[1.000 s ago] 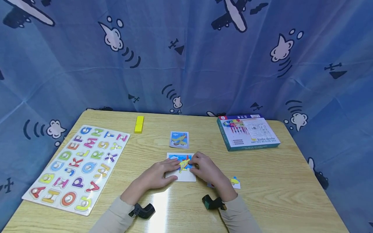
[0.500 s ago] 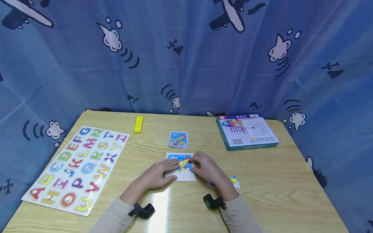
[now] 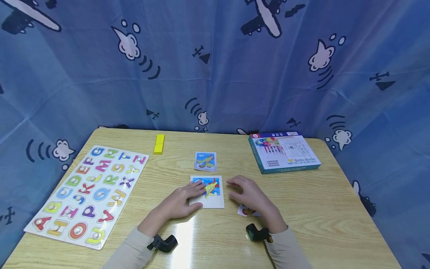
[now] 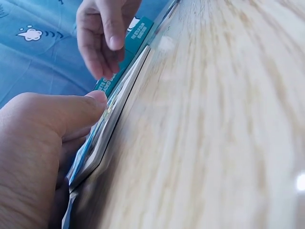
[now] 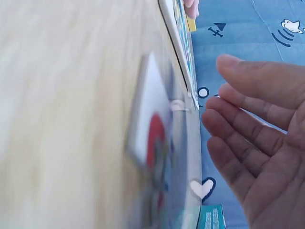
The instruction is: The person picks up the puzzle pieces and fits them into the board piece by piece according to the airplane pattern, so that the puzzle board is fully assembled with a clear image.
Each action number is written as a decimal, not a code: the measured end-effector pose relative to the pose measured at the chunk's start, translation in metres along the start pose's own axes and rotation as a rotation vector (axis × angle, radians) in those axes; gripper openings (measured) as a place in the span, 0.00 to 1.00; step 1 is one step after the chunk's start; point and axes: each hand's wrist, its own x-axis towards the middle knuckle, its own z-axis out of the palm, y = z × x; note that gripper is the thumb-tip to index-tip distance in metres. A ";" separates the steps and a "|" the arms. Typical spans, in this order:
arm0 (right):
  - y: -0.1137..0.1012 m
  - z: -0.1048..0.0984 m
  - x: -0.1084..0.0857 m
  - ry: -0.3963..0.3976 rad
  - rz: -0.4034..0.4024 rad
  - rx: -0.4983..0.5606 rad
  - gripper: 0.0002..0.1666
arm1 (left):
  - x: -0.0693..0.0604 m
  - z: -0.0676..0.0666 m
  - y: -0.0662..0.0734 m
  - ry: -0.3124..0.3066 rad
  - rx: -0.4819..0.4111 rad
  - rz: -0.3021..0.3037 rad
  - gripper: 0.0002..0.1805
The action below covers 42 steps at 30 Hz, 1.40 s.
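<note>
A small white-bordered picture puzzle (image 3: 213,203) with a yellow and red airplane lies flat on the table. My left hand (image 3: 181,201) rests on its left side, fingers spread over the picture. To the right of the puzzle, my right hand (image 3: 250,193) hovers with nothing in its loosely bent fingers. Below that hand lie loose puzzle pieces (image 3: 242,211), partly hidden by the forearm; one white piece with red (image 5: 147,119) shows blurred in the right wrist view. A matching airplane card (image 3: 205,161) sits just beyond the puzzle.
On the left lies a white alphabet board (image 3: 88,196) with knobbed letters. A yellow block (image 3: 159,144) stands near the table's back edge. At the back right is a flat boxed set (image 3: 285,153). A blue curtain (image 3: 215,74) hangs behind the table.
My right hand has let go at the puzzle's right edge and moved right, away from it. My left hand has stayed on the puzzle.
</note>
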 end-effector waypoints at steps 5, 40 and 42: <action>0.006 -0.005 -0.013 0.000 0.003 -0.017 0.21 | -0.006 -0.005 -0.003 -0.001 -0.005 -0.051 0.28; 0.017 -0.003 -0.058 0.052 0.026 -0.177 0.15 | -0.015 -0.015 -0.009 -0.007 0.035 -0.093 0.34; 0.016 -0.002 -0.057 0.048 0.033 -0.182 0.14 | -0.015 -0.015 -0.009 -0.005 0.032 -0.093 0.33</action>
